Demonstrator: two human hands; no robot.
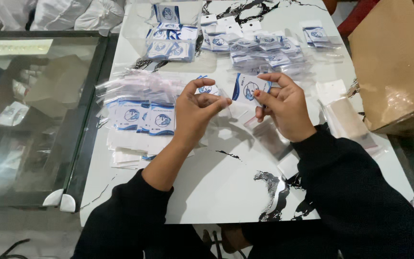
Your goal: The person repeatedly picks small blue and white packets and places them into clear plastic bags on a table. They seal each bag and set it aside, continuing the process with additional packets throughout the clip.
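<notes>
— Blue-and-white card point(249, 89), is that what the right hand point(285, 111) has?

— Yes, pinched at its lower edge between thumb and fingertips, tilted, held above the middle of the white marble-pattern table point(216, 187). The other fingers curl in loosely.

— And the left hand point(196, 112)?

— At nine o'clock from the card, close beside it. Its thumb and forefinger are closed on a clear plastic sleeve point(224, 103), with a second blue-and-white card point(206, 88) showing just behind the fingers. Whether that card is gripped too, I cannot tell.

— What lies around them?

— At nine o'clock from the left hand, a stack of the same cards point(142, 120) with empty clear sleeves point(135, 86) heaped above it. At twelve o'clock, bagged cards lie in two heaps: one point(171, 41) towards eleven, a wider one point(262, 45) straight up, and a small few point(317, 36) at one o'clock.

— To the right?

— More clear sleeves point(346, 120) at three o'clock, and beyond them a brown cardboard box point(394, 62). At far nine o'clock, a glass-topped table point(34, 120) touches the white one.
</notes>
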